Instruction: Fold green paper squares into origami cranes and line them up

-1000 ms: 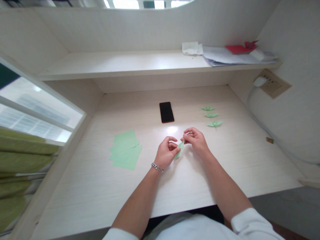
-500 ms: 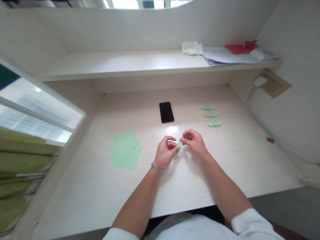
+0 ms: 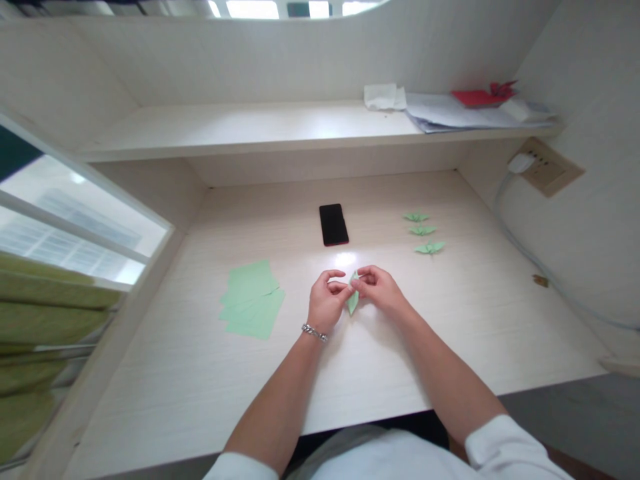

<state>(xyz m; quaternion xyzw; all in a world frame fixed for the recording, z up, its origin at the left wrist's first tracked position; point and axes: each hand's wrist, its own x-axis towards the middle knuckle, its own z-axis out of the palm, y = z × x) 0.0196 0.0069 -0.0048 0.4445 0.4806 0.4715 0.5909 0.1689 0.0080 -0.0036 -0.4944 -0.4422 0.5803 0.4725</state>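
Note:
Between my two hands is a small green folded paper (image 3: 353, 303), narrow and pointed at its lower end. My left hand (image 3: 327, 301) pinches its left side between thumb and fingers. From the right, my right hand (image 3: 379, 288) grips the upper part with thumb and forefinger. Both hands are just above the desk, and the fingertips hide the paper's middle. Three green paper cranes (image 3: 430, 248) stand in a column to the right, beyond my right hand. On the left lies an overlapping pile of green paper sheets (image 3: 255, 300).
A black phone (image 3: 333, 225) lies on the desk (image 3: 175, 373) beyond my hands. Above the desk, the shelf (image 3: 240, 127) bears papers (image 3: 445, 113), a white tissue (image 3: 384, 97) and a red folded paper (image 3: 480, 98). A cable (image 3: 520, 247) runs down the right wall from a socket (image 3: 550, 170).
My right hand has shifted slightly left and down, closer to my left hand. The folded paper has turned more upright, and its top point now shows between the fingers.

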